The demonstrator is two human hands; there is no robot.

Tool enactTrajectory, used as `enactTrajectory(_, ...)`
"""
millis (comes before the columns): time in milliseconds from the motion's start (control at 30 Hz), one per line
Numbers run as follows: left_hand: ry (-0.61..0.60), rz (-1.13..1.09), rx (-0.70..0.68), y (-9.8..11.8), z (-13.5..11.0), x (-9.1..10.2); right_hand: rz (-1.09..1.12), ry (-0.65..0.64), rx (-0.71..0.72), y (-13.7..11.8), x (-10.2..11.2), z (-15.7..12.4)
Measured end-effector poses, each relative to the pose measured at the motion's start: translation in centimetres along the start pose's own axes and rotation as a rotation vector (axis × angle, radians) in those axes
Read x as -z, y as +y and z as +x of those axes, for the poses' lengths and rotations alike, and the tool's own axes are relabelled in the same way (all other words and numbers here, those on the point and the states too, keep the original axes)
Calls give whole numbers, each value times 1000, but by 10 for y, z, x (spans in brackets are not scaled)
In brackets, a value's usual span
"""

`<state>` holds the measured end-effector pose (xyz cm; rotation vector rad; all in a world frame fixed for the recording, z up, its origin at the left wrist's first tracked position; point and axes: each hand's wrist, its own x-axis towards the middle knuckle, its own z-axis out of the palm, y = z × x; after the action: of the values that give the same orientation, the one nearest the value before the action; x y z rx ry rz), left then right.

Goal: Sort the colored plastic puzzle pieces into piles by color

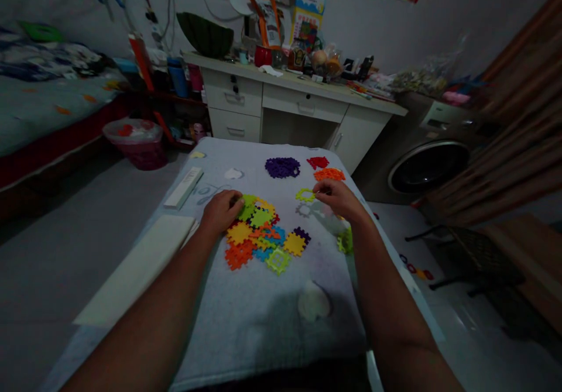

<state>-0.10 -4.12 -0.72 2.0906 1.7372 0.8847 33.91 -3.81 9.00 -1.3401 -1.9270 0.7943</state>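
Note:
My right hand (337, 199) pinches a yellow-green open-centred interlocking tile (305, 195) by its right edge, just above the cloth. My left hand (222, 209) is closed at the far-left edge of a mixed pile, its fingertips on a lime-green interlocking tile (248, 206); part of the grip is hidden. Yellow tiles (239, 233), orange tiles (239, 255) and blue tiles overlap in that pile. Beyond my hands lie a purple group of tiles (282, 168), a red group (318, 162) and an orange group (329, 174). Green tiles (345, 241) show partly behind my right forearm.
A cloth-covered table (272, 333) stands before me, with a long white box (184, 188) on its left side. Behind it is a cluttered white desk (235, 96). A washing machine (428, 146) and a low stool (476, 257) are at right, a pink bin (138, 146) at left.

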Motion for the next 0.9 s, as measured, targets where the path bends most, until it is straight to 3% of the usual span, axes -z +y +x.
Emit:
enactTrajectory(200,3,89,-29,5,-1,3,-12,175,-182,40,50,-78)
enactTrajectory(400,2,136,-66,6,-3,5,-46,418,-294,75,59,-137)
enactTrajectory(633,-107,58,-50,2,-1,6,-234,623,-349,96,54,-160)
enactTrajectory(733,-162,42,-29,0,0,5,-329,628,-351,100,49,-163)
enactTrajectory(900,-180,74,-26,0,-2,1,-389,521,-343,98,40,-164)
